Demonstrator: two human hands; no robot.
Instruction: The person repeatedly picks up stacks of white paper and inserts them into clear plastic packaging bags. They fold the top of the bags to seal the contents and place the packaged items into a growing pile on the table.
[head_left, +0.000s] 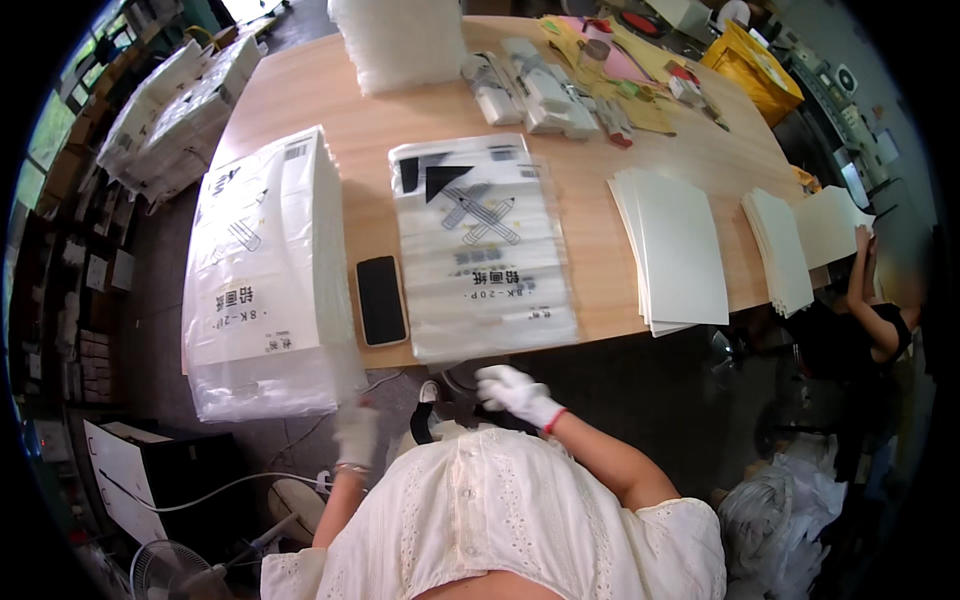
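Note:
My right hand [517, 394], in a white glove with a red cuff, hovers just off the near table edge. Its fingers are loosely bent and somewhat apart, and no object shows in them. In front of it lies a flat stack of clear printed plastic bags [485, 300] with a pencil drawing. My left hand [355, 437], gloved too, is smeared by motion below the near corner of a tall stack of filled, plastic-wrapped paper packs [265, 260]. Whether its fingers hold anything cannot be made out. Between the two stacks rests a black phone [381, 300].
Fanned white paper sheets [680, 250] and a smaller paper stack [778, 250] lie to the right. Another person's hands [865, 245] touch sheets at the far right. A tall white stack [400, 45] and boxed items [530, 90] stand at the back. A fan [172, 572] is lower left.

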